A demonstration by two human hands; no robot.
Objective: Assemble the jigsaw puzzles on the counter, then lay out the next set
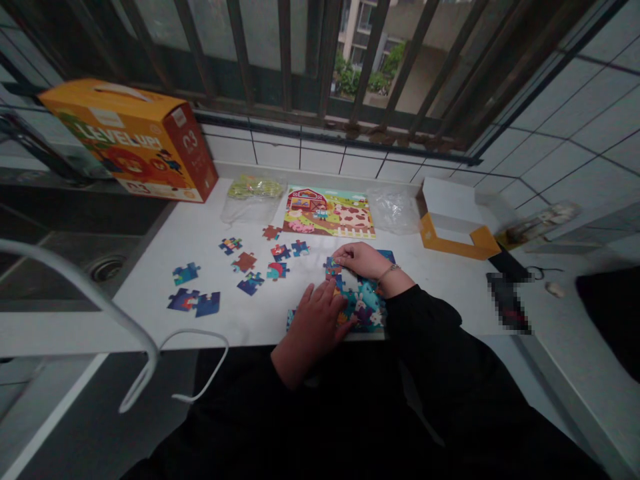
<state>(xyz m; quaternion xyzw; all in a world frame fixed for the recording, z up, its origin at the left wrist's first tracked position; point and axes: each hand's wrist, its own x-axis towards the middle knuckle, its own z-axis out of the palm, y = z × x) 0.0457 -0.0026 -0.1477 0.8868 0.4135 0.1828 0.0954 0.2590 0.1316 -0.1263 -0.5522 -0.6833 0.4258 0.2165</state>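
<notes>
Head view: right hand (356, 259) pinched shut on puzzle piece (331, 269), upper-left edge of partly built puzzle (369, 303) on surface (440, 287); left hand (317, 319) loosely spread over puzzle, no grip visible. Likely piece-seating; calls for aligning tabs, pressing.

White countertop (445, 280), smooth. Far edge, left to right: upright orange box (130, 147) marked "LEVEL UP!"; clear bag (255, 189) with yellow-green contents; farm picture (325, 212), flat; crumpled clear wrapper (395, 210); open orange-and-white box (445, 243). Left of centre: loose puzzle pieces (245, 261), scattered, two touching at lower left. Near edge: partly joined puzzle (367, 300), flat, partly covered. Right: dark item (507, 300), pixelated, unidentifiable.
</notes>
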